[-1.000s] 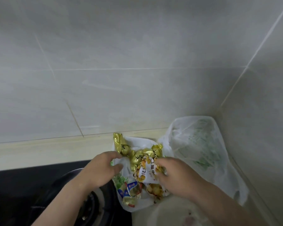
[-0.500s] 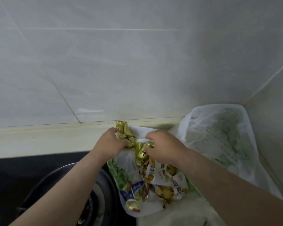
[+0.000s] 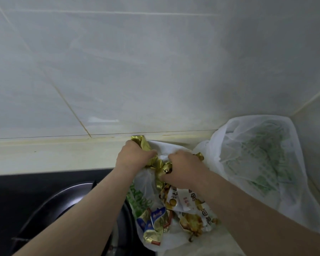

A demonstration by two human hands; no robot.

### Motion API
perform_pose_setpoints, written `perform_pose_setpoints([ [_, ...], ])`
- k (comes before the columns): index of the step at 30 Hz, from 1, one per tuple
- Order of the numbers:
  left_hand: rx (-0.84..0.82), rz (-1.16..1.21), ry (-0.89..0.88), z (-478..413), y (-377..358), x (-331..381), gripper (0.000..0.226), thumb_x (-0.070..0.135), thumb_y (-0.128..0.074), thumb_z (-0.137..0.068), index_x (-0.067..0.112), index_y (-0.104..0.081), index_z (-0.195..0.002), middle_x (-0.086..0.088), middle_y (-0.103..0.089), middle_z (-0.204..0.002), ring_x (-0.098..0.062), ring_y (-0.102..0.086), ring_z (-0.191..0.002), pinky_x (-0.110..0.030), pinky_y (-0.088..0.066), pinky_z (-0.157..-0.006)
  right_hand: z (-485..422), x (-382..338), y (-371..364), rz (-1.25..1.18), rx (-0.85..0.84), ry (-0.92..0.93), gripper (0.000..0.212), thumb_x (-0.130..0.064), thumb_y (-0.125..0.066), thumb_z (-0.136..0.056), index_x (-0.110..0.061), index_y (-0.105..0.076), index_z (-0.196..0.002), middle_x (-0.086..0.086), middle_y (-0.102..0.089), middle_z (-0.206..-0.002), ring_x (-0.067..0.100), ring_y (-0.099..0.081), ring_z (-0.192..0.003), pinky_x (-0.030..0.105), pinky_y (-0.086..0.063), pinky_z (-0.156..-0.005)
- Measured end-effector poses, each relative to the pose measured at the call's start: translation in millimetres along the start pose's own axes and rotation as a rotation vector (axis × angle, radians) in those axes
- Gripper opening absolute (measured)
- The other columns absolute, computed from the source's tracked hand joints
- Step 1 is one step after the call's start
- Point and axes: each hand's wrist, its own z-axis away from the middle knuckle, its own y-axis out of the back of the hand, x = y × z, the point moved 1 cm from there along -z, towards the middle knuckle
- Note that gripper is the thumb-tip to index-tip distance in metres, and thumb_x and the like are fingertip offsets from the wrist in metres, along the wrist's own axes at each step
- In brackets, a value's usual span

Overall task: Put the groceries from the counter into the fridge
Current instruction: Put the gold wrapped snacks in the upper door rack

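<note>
left hand point(image 3: 135, 156) curled tight on crumpled top of gold packet point(image 3: 158, 164) | right hand point(image 3: 183, 169) gripping same packet, fingertips hidden | packet lower centre, inside white bag point(image 3: 146, 182) on bench point(image 3: 44, 156) | packet lettering blurred, unreadable | second bag point(image 3: 257, 159) right, green print illegible, cut off

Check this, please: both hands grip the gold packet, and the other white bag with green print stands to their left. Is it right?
Not quite. In the head view the other white bag stands to their right, not their left. The rest holds: the left hand and the right hand both grip the gold packet.
</note>
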Motion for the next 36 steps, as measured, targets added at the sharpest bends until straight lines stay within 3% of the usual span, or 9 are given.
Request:
perform_pose_setpoints([
  [4,-0.008,0.044,0.012,-2.2,-4.2,-2.1,0.032,0.041,-0.076,-0.068,0.013,-0.062,-0.075,-0.002,-0.063,-0.07,-0.017,-0.061,-0.064,-0.025,-0.04,-0.051,-1.6,3.3,-7.7,0.078,0.024,-0.005,0.04,-0.06,-0.058,-0.077,-0.025,-0.059,-0.095,-0.002,-0.06,-0.095,0.02,-0.059,-0.089,0.033,-0.049,-0.075],
  [8,-0.016,0.141,-0.012,-0.6,-4.5,-4.8,0.025,0.026,-0.076,-0.068,0.013,-0.061,-0.084,-0.005,-0.066,-0.079,-0.019,-0.064,-0.071,-0.032,-0.053,-0.059,-2.4,3.0,-11.0,0.102,0.032,0.001,0.054,-0.065,-0.057,-0.08,-0.026,-0.059,-0.116,-0.002,-0.063,-0.11,0.023,-0.058,-0.103,0.038,-0.043,-0.088],
  [11,-0.024,0.254,-0.02,3.6,-2.6,-6.8,0.031,0.018,-0.076,-0.065,0.013,-0.062,-0.092,-0.007,-0.068,-0.085,-0.02,-0.066,-0.076,-0.038,-0.058,-0.068,-2.7,2.9,-12.3,0.125,0.024,0.009,0.048,-0.065,-0.055,-0.08,-0.026,-0.061,-0.107,-0.001,-0.063,-0.106,0.023,-0.057,-0.102,0.038,-0.041,-0.089],
  [16,-0.007,0.387,-0.059,12.9,1.9,-8.7,0.043,0.009,-0.077,-0.068,0.012,-0.056,-0.105,-0.005,-0.066,-0.09,-0.018,-0.066,-0.077,-0.03,-0.055,-0.057,-2.2,5.7,-16.1,0.053,0.035,0.018,0.033,-0.056,-0.058,-0.079,-0.028,-0.048,-0.092,-0.005,-0.053,-0.093,0.022,-0.054,-0.094,0.038,-0.04,-0.086],
  [18,0.016,0.377,-0.091,18.9,5.6,-8.0,0.034,0.009,-0.077,-0.071,0.008,-0.056,-0.098,-0.01,-0.066,-0.086,-0.02,-0.065,-0.073,-0.037,-0.058,-0.058,-2.3,5.2,-15.6,0.01,0.051,0.019,0.032,-0.054,-0.059,-0.077,-0.027,-0.045,-0.088,-0.008,-0.052,-0.086,0.019,-0.052,-0.084,0.036,-0.04,-0.079],
  [21,0.074,0.427,-0.135,24.4,10.2,-9.5,0.029,0.015,-0.079,-0.073,-0.002,-0.059,-0.085,-0.02,-0.066,-0.079,-0.025,-0.066,-0.065,-0.045,-0.058,-0.061,0.5,5.0,-12.4,-0.107,0.073,-0.009,0.031,-0.054,-0.06,-0.074,-0.028,-0.044,-0.083,-0.011,-0.056,-0.078,0.013,-0.054,-0.074,0.033,-0.044,-0.068],
  [25,0.09,0.6,-0.051,25.9,19.7,-16.7,0.042,0.038,-0.08,-0.076,0.006,-0.064,-0.097,-0.011,-0.072,-0.087,-0.023,-0.072,-0.076,-0.029,-0.055,-0.059,9.0,4.4,-2.9,-0.401,0.107,-0.088,0.033,-0.047,-0.07,-0.073,-0.026,-0.052,-0.093,-0.008,-0.062,-0.081,0.011,-0.06,-0.073,0.033,-0.051,-0.065],
  [30,-0.066,0.916,-0.012,41.6,29.4,-14.1,0.033,0.026,-0.069,-0.088,0.002,-0.061,-0.109,-0.017,-0.072,-0.102,-0.029,-0.072,-0.09,-0.036,-0.056,-0.075,21.0,-0.1,15.4,-0.75,0.227,-0.124,0.04,-0.041,-0.079,-0.072,-0.035,-0.057,-0.105,-0.014,-0.066,-0.093,0.002,-0.063,-0.084,0.032,-0.057,-0.077],
  [36,-0.201,1.112,0.052,79.0,43.1,-9.9,0.053,0.037,-0.07,-0.076,0.008,-0.055,-0.118,-0.011,-0.067,-0.094,-0.027,-0.065,-0.087,-0.034,-0.056,-0.057,52.8,-15.6,57.7,-0.97,0.289,-0.131,0.031,-0.042,-0.078,-0.078,-0.033,-0.059,-0.101,-0.012,-0.069,-0.095,0.0,-0.068,-0.081,0.021,-0.055,-0.068],
])
